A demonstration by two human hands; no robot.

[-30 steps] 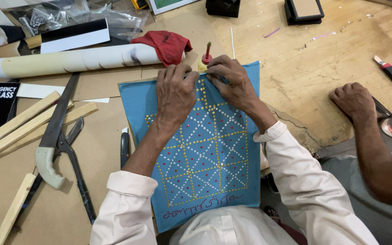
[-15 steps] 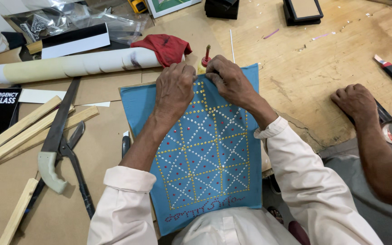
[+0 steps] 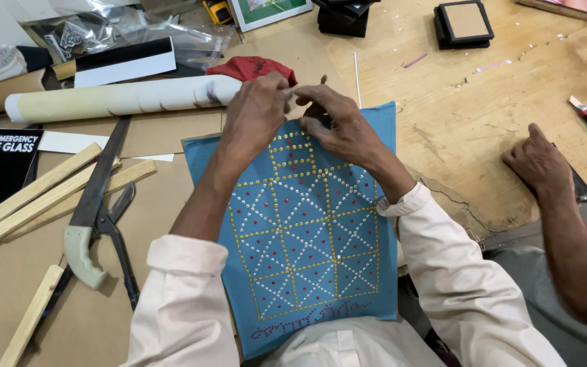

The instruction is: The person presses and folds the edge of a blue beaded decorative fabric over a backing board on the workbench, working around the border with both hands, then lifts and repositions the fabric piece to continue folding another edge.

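Both hands meet at the far edge of a blue cloth panel [image 3: 307, 238] that lies flat on the counter [image 3: 484, 136], right in front of the person. The left hand [image 3: 256, 112] is bunched, fingers pressed together, at the panel's top edge just beside the red cloth [image 3: 253, 68]. The right hand [image 3: 338, 126] sits against it, fingertips pinched on something small, seemingly a thin pin or tool with a tip poking up between the two hands; what it is exactly cannot be made out. The panel carries a grid of yellow, white and red dots in squares and diagonals, and the pattern looks complete over most of it. The step in hand appears to be fine work at the top border, fixing or placing a small piece there. The next move would call for a steady pinch and the cloth kept flat and unshifted. To the left lie a rolled paper tube [image 3: 117, 98], wooden strips [image 3: 35, 197] and a large pair of shears [image 3: 96, 217]. Another person's hand [image 3: 538, 163] rests on the counter well to the right, apart from the work.
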